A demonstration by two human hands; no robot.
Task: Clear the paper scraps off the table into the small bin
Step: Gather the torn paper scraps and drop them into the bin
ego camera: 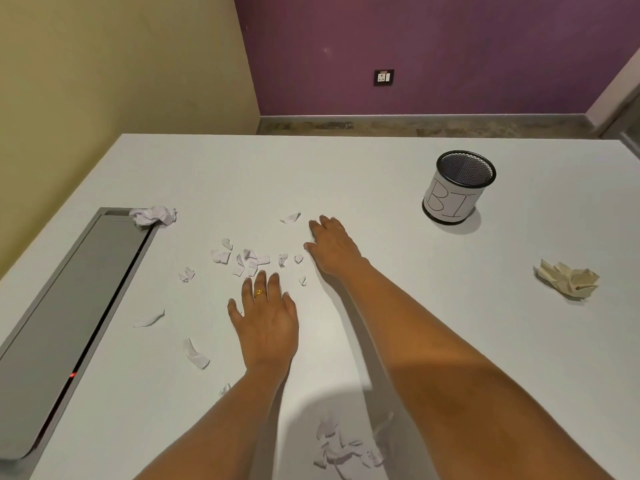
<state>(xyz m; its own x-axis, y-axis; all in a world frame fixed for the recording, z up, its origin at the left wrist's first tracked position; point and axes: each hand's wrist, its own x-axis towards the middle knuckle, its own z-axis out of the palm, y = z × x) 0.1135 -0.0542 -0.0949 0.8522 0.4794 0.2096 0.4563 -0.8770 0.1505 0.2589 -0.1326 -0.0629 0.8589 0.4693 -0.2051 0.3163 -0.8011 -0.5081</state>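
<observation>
Left of the mesh bin [459, 188], well apart from it: torn paper scraps [247, 259] scattered on the white table [381, 161]. Left hand [266, 323] and right hand [332, 244] lie flat, fingers straight, holding nothing. Best to rake the scraps into one pile before lifting.

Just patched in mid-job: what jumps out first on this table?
The left hand and right hand lie open among torn white paper scraps in the middle. The small mesh bin stands upright at far right, with a crumpled cream paper wad nearer the right edge.
</observation>
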